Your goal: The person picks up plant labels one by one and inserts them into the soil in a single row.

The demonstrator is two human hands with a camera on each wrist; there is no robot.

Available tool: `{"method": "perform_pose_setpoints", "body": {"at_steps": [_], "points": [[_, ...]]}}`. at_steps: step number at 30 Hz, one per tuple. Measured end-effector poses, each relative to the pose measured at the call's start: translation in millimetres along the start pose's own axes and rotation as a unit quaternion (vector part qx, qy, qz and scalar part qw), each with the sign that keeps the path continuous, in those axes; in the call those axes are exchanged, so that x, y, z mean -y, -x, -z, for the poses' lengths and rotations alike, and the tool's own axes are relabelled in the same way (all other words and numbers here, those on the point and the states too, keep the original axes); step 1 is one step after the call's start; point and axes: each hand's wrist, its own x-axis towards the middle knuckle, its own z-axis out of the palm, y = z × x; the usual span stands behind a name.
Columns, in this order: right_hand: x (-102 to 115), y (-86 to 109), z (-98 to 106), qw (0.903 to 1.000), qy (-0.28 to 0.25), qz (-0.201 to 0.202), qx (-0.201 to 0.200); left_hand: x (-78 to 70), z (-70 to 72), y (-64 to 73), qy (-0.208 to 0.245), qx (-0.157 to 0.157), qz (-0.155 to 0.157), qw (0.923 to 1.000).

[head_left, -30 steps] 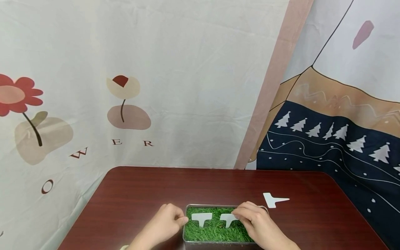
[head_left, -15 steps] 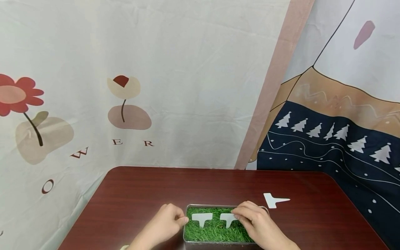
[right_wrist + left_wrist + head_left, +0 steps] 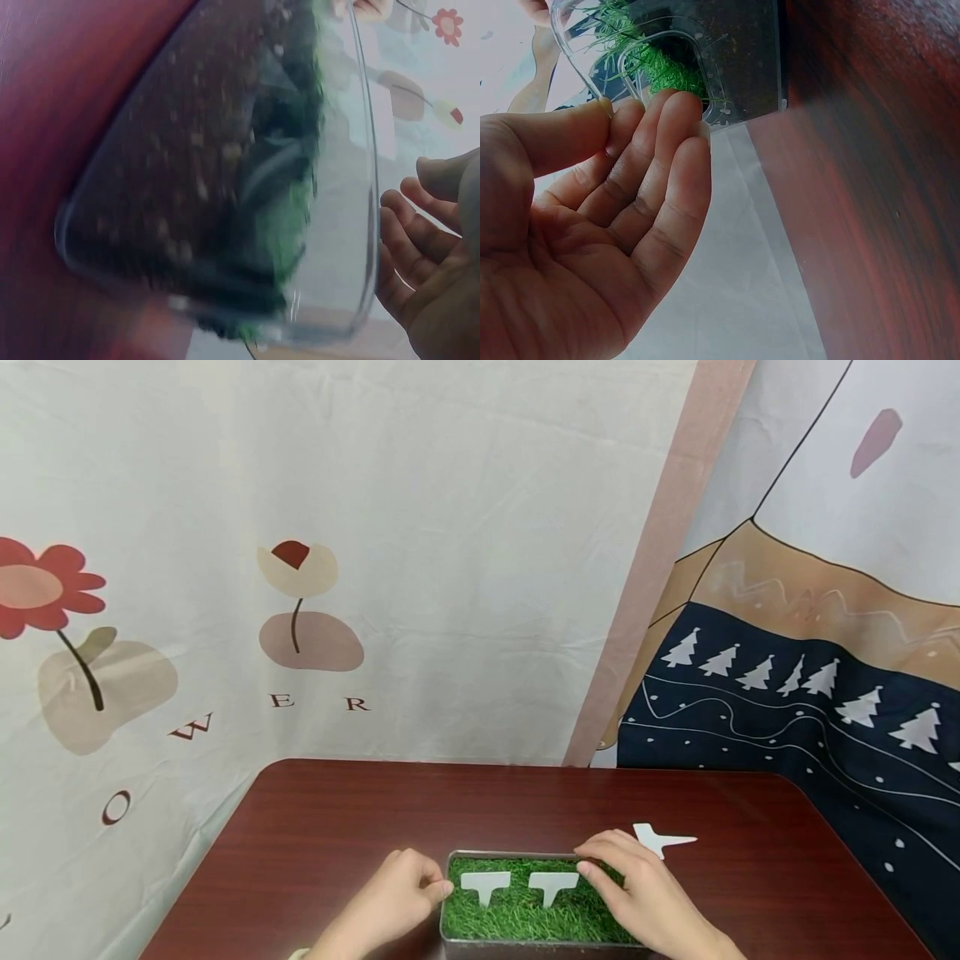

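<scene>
Between my hands I see bright green grass (image 3: 517,914) filling a clear box (image 3: 447,893) with dark brown, speckled soil showing through its wall. Two plain white T-shaped tags (image 3: 484,885) stand out against the green. Just beyond my right hand (image 3: 637,893) lies a third white tag (image 3: 658,840) on the dark reddish-brown wood-grain worktop (image 3: 337,827). Behind my left hand (image 3: 393,893) hangs a cream cloth (image 3: 375,527) printed with red flowers and brown letters. Behind my right, a navy cloth (image 3: 787,727) carries white trees and dots, with tan above.
</scene>
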Motion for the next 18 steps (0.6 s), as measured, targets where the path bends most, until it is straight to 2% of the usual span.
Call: {"method": "perform_pose_setpoints", "body": {"at_steps": [12,18], "points": [[-25.0,0.9,30.3,0.9957,0.074,-0.039,-0.039,1.4,0.6,0.5,-0.005,-0.003,-0.004,1.0000],[-50.1,2.9,37.4,0.9917,0.083,-0.092,-0.032,0.8,-1.0,-0.1,-0.004,-0.003,-0.005,1.0000]]}}
